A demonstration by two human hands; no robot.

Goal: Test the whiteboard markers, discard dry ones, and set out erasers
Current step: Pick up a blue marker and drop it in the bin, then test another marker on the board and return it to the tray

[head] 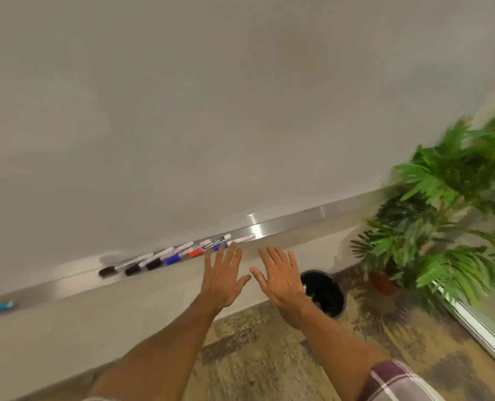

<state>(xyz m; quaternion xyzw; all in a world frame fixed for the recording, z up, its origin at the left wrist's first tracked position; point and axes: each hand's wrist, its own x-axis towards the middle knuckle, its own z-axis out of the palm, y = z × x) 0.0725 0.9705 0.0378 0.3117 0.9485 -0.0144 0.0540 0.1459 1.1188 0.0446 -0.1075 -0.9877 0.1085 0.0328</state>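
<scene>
Smooth white board [211,111] filled the wall; round plastic markers [172,259] lay in a row on its shiny metal ledge [298,219]. Left grip [224,276] and right grip [281,280] hovered near, flat, fingers spread, grasping nothing.

A metal tray [286,224] carries capped markers [171,257] in a row.

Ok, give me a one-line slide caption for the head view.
The left hand and right hand spread open before markers on the whiteboard tray, black bin on the floor below.
</scene>
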